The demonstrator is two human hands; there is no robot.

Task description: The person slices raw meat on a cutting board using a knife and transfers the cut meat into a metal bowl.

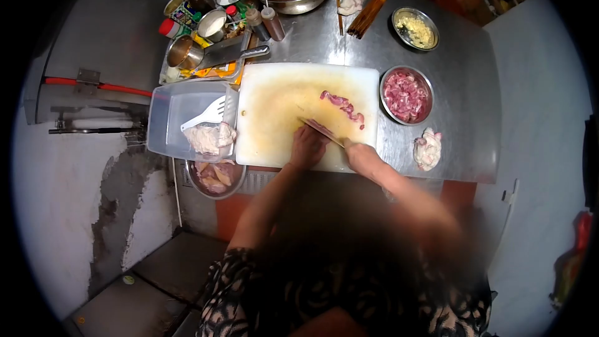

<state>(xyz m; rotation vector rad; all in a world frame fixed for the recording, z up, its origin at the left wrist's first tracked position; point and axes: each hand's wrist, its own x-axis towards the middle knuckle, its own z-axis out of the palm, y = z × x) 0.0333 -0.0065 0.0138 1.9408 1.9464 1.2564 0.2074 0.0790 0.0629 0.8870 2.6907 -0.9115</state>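
Centrally, close to the near edge of a white cutting board (268, 137), the right hand (362, 158) wraps around the handle of a knife (324, 131). The left hand (309, 148) bunches at the blade beside meat (320, 125); its exact grip cannot be told. Cut strips (342, 108) lie farther right, inside the board's edges. Board surface stretches far and left, toward a plastic tub (165, 118). Just right stands a metal bowl (409, 123), with steel counter (465, 93) running beyond.
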